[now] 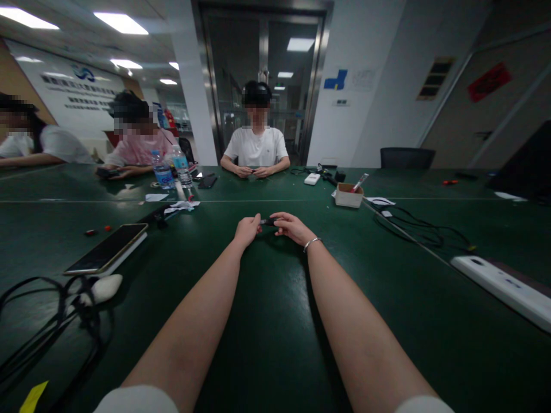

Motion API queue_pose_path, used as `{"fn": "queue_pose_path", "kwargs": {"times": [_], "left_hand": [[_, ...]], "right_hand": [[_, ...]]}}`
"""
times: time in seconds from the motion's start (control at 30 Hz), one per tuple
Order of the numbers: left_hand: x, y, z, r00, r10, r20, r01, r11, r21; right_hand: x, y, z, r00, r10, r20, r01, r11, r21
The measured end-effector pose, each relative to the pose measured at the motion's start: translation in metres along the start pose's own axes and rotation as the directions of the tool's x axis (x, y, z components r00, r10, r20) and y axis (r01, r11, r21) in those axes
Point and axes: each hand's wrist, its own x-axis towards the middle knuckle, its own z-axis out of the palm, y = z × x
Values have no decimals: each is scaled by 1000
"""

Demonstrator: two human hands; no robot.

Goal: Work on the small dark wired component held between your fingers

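Both my arms reach forward over the green tabletop [275,321]. Between the fingertips lies a small, slim black object [269,221] with a paler, clear or metallic-looking end on the left; its exact kind is too small to make out. My left hand [247,231] is closed, pinching the pale end between thumb and finger. Thumb and fingers of my right hand [294,228] grip the black end. A silver bracelet [312,244] circles the right wrist. The fingers partly cover the object.
Left are a phone on a white box [109,249], black cables [69,310] and water bottles [162,172]. Right are a small open box [349,195], more cables [426,226] and a white power strip [501,287]. A person in white [257,146] sits opposite; others sit left.
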Motion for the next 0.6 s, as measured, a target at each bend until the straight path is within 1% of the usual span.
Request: {"fn": "queue_pose_path", "kwargs": {"times": [0.27,0.47,0.6], "left_hand": [[-2,1,0,1000,20,16,-21,996,90],[-4,3,0,999,23,23,-26,994,110],[-3,2,0,998,46,45,-50,994,99]], "right_hand": [[-1,0,-1,1000,8,13,-8,1000,5],[0,-1,1,999,41,-6,-41,999,7],[-1,-2,1,999,44,-31,-43,999,31]]}}
